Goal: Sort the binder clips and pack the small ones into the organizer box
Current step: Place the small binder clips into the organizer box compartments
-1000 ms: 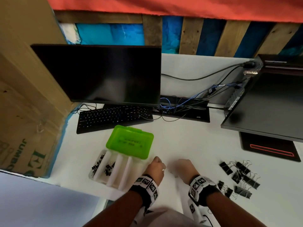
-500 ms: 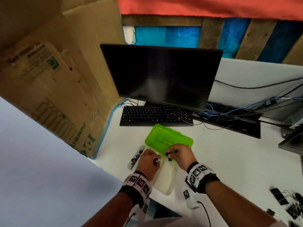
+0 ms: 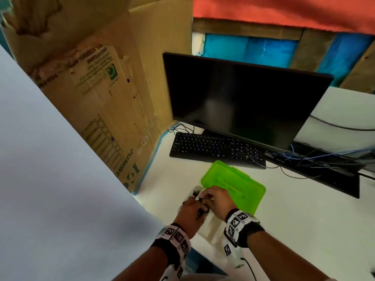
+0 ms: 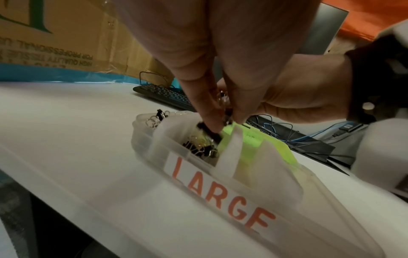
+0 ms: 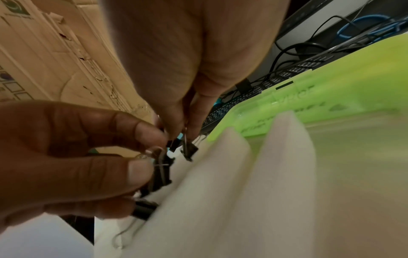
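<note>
Head view first: I see both hands meeting over the translucent, frosted-plastic organizer box point(image 3: 211, 230), its glossy lime-green lid point(image 3: 233, 184) swung open toward one o'clock. My left hand point(image 3: 189, 212) pinches a small black binder clip point(image 5: 162, 172) between thumb and fingertips; my right hand point(image 3: 218, 201) pinches another binder clip point(image 5: 188, 148) by its wire handle, both just above the divided compartments. More black clips point(image 4: 199, 148) lie heaped in one compartment, behind a label reading LARGE point(image 4: 220, 193). A black keyboard point(image 3: 217, 149) and dark monitor point(image 3: 241, 100) stand at twelve o'clock, a cardboard box point(image 3: 113, 94) walls off ten o'clock, cables point(image 3: 308, 159) tangle at two. Bare white desk point(image 3: 304, 230) runs toward three o'clock.
</note>
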A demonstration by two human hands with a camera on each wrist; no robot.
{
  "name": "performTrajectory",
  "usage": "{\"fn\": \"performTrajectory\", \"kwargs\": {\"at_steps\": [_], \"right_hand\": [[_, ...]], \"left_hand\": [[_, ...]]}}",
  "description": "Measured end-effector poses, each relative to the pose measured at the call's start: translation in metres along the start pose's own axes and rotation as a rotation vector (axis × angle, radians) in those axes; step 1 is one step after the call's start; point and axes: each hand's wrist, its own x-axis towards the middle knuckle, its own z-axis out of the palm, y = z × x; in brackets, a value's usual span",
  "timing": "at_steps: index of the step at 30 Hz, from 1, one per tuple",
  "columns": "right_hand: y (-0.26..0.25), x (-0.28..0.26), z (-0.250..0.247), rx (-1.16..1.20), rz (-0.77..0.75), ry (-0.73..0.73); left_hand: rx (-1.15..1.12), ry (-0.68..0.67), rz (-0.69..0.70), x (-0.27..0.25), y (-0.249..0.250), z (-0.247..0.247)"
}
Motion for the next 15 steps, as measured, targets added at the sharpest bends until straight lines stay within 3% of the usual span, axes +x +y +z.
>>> {"fn": "performTrajectory", "kwargs": {"at_steps": [7, 11, 15], "right_hand": [[0.01, -0.018, -0.007, -0.053, -0.093, -0.075], [0.021, -0.031, -0.017, -0.071, -0.059, -0.04], [0.051, -0.062, -0.041, -0.061, 0.046, 0.05]], "left_hand": [[0.046, -0.022, 0.013, 0.002, -0.005, -0.004], [0.107, 0.013, 0.037, 0.01, 0.006, 0.002], [0.178, -0.072, 0.164, 0.021, 0.034, 0.022]]}}
